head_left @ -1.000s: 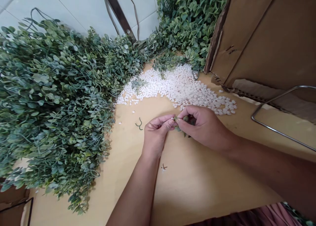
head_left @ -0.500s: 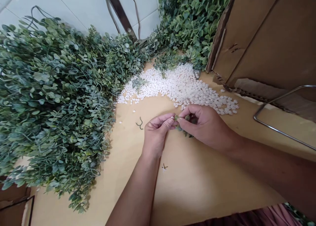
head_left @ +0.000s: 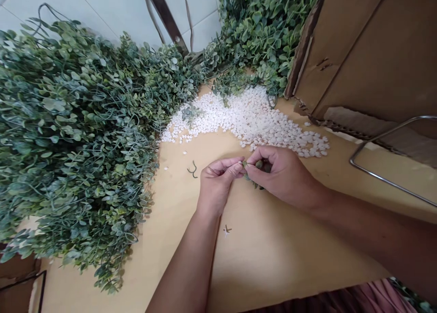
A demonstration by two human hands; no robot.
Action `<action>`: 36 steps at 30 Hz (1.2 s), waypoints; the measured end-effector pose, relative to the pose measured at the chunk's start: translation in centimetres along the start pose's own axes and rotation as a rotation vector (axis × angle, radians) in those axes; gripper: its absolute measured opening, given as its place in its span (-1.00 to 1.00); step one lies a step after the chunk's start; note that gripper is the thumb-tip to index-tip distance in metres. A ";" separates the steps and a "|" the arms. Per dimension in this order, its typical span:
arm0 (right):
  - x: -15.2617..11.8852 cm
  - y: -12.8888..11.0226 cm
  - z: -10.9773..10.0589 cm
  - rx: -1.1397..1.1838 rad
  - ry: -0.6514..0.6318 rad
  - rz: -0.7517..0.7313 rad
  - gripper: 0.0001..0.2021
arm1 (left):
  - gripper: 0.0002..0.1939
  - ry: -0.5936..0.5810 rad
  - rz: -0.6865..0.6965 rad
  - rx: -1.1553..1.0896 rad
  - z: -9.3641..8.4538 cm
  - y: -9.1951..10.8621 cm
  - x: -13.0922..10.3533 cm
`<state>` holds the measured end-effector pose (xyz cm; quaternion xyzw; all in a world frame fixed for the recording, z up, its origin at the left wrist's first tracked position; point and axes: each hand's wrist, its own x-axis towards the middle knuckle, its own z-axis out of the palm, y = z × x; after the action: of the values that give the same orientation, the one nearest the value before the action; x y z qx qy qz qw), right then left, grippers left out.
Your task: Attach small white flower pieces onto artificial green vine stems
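Note:
Above the table's middle, my left hand pinches a tiny white piece between thumb and forefinger. My right hand is closed on a small artificial leaf sprig, mostly hidden under its fingers. The fingertips of both hands meet where the white piece and a green tip of the sprig come together. Just beyond the hands spreads a heap of small white pieces, like little plastic caps. Nearer me lies a tiny twig-like scrap, and a curved green stem bit is to the left.
Big piles of artificial greenery stand at the left and at the back. A cardboard box leans at the right, with a bent metal rod before it. A tiled wall and dark metal bar are behind.
The hands have barely moved; the fingertips are slightly closer together, and less of the sprig shows below my right hand. The view has shifted very slightly.

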<state>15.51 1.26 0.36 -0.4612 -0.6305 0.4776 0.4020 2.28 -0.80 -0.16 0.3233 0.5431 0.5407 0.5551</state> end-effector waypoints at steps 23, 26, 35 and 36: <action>1.2 -0.4 -1.1 0.534 -0.054 0.193 -0.78 | -0.72 0.049 0.117 0.029 -0.5 0.1 0.1; 1.4 -0.5 -1.6 0.592 -0.041 0.202 -0.74 | -0.70 -0.065 0.138 0.107 -0.5 0.5 -0.3; 1.5 -0.6 -1.6 0.442 -0.004 0.155 -0.69 | -0.85 -0.022 0.142 0.198 -0.4 0.1 -0.1; 1.3 -0.6 -1.6 0.346 -0.018 0.128 -0.69 | -0.87 -0.001 0.149 0.196 -0.4 0.0 -0.1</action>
<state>16.55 2.84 1.40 -0.4200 -0.5121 0.6077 0.4384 1.90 -0.94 -0.18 0.4159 0.5676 0.5245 0.4794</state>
